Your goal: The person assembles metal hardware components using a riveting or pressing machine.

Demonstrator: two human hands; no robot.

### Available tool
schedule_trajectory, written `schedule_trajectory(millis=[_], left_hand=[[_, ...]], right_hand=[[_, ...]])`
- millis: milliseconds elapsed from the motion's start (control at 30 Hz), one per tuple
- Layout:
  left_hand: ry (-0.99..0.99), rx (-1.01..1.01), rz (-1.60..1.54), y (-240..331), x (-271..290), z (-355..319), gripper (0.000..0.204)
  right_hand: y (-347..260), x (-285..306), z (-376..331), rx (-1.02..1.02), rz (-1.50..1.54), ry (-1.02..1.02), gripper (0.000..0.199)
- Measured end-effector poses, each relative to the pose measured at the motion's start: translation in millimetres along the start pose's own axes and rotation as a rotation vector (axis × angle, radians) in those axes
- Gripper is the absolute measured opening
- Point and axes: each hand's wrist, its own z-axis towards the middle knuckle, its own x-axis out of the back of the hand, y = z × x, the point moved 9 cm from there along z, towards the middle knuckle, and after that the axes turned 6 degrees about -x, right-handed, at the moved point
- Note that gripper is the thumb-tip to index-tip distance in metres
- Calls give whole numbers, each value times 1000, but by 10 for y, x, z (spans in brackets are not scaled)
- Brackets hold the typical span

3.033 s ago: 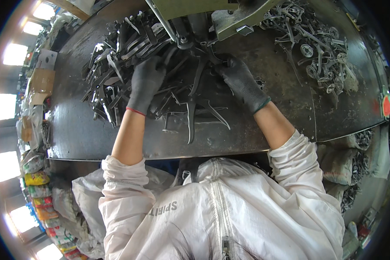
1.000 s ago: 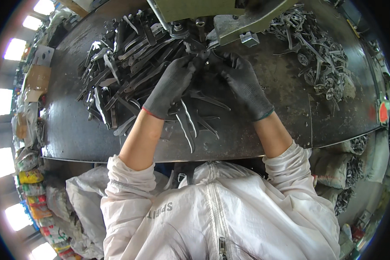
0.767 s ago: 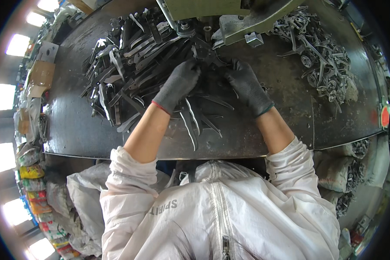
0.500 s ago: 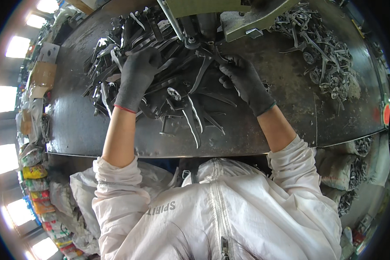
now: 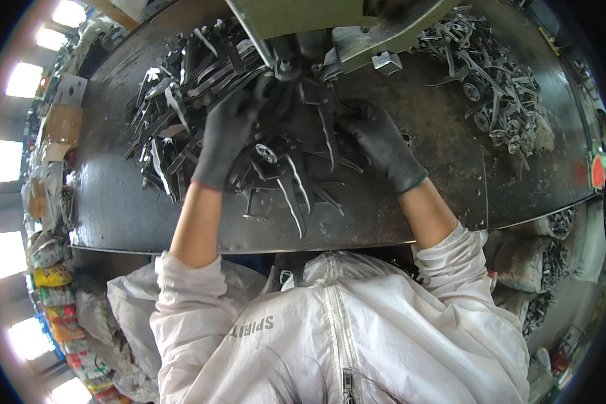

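My left hand (image 5: 227,138), in a dark glove, is over the near right side of a heap of dark metal handles (image 5: 165,128); its fingers are smeared by motion. In its dark glove, my right hand (image 5: 382,143) closes at the fingertips on a plier-like metal tool (image 5: 328,128) under the press head (image 5: 287,67). One silvery-edged handle of that tool points toward me. Between my hands and nearer to me lie several similar plier-like tools (image 5: 293,195), one with a small round wheel (image 5: 266,153).
The green machine body (image 5: 310,17) stands over the far middle of the dark metal table (image 5: 444,182). At the far right is a pile of silvery metal parts with small wheels (image 5: 501,94). Sacks of parts (image 5: 525,262) stand below the table at right; a cardboard box (image 5: 66,122) is at left.
My left hand has moved slightly right and nearer to me. The tool at my right hand has turned, its handle now pointing more straight toward me. The right hand has shifted slightly nearer.
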Motion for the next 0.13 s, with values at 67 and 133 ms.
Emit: schedule_trajectory(millis=[67,133], left_hand=[[-99,422,-886,-57,-241,-21,25],[72,225,-1352,-1445,-117,-247,50]], right_hand=[[162,245,-2,-66,32,-11,29],[76,-122,-18,-167,84,-151,39]])
